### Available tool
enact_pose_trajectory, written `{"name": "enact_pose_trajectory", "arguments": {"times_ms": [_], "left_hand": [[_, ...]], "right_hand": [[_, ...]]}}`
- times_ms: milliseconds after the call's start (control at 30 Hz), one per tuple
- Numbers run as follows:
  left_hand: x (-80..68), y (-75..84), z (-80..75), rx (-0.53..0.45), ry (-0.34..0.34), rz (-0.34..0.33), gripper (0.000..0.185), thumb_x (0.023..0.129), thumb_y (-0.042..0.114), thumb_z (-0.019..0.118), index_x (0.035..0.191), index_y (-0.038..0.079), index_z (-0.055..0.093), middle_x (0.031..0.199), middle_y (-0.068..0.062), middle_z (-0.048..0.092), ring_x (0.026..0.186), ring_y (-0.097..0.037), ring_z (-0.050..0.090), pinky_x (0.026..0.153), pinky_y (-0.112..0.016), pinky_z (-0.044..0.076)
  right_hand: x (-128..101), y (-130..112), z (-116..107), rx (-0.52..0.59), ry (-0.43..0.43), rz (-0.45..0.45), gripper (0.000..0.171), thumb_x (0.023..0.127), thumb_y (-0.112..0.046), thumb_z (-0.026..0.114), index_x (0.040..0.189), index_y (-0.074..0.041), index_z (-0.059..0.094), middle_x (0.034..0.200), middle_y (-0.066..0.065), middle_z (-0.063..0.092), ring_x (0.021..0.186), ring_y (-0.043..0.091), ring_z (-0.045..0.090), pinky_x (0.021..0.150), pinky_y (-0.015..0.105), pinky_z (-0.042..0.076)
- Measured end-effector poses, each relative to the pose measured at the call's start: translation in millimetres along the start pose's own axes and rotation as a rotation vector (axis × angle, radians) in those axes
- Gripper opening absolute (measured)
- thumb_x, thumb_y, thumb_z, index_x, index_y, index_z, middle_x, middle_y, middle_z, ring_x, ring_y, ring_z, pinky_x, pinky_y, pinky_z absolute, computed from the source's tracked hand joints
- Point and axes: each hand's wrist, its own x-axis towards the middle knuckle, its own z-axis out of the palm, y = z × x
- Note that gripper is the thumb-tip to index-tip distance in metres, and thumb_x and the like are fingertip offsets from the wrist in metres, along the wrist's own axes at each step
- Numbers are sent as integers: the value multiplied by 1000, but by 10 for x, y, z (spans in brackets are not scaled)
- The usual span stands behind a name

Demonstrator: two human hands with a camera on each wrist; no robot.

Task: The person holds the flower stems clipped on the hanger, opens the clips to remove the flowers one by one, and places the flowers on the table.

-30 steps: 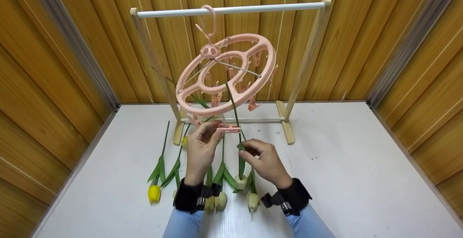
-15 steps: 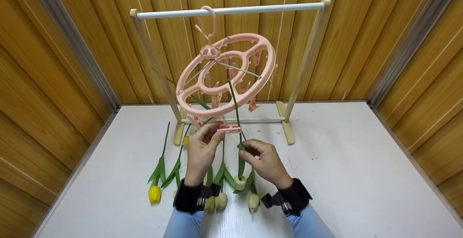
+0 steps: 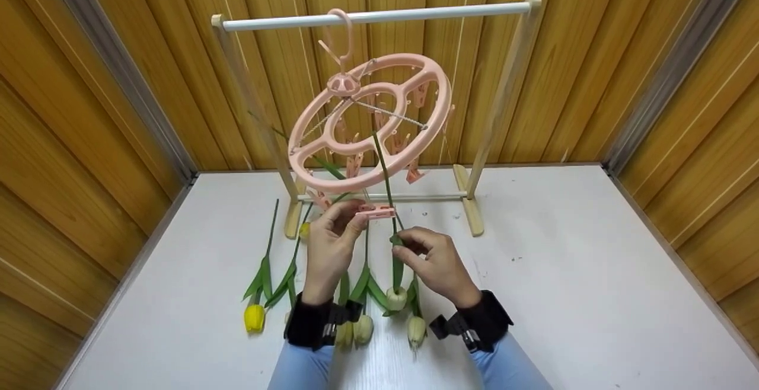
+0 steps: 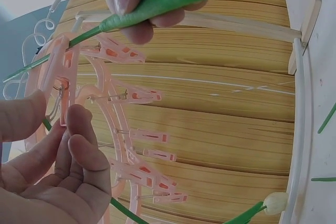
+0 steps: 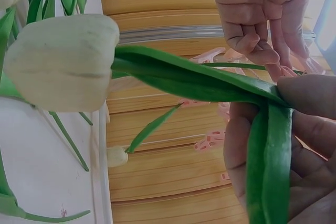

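Observation:
My left hand (image 3: 331,248) pinches a pink clothespin (image 3: 378,211) between thumb and fingers, below the front rim of a round pink clip hanger (image 3: 332,184). The clip's far end lies across the green stem (image 4: 86,36) of a white tulip in the left wrist view. My right hand (image 3: 436,265) pinches this tulip where its leaves leave the stem. Its white bloom (image 5: 63,64) points down towards me, and the stem's tip reaches up in front of the hanger ring. Other pink clothespins (image 4: 149,135) dangle from the hanger.
A wooden rack with a white bar (image 3: 439,12) carries the hanger, which tilts down to the left. Several tulips lie on the white table (image 3: 563,295), among them a yellow one (image 3: 254,319) at left and a white one (image 3: 417,331). Another white tulip (image 5: 117,156) hangs behind.
The clothespin has turned slightly in my left fingers, and its two legs look closer together. Both hands have stayed nearly still; the tulip has swayed very little.

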Motion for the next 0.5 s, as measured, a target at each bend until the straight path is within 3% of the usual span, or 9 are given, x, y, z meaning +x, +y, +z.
{"name": "enact_pose_trajectory", "arguments": {"times_ms": [500], "left_hand": [[6,3,11,47,17,-16,20,96,6,71,112,-6,71,102,-18,74,89,-19,69,79,-26,55]], "right_hand": [[14,-8,-23,-29,10,-39,10,96,-5,71,105,-3,76,86,5,70,73,15,64,67,26,52]]}}
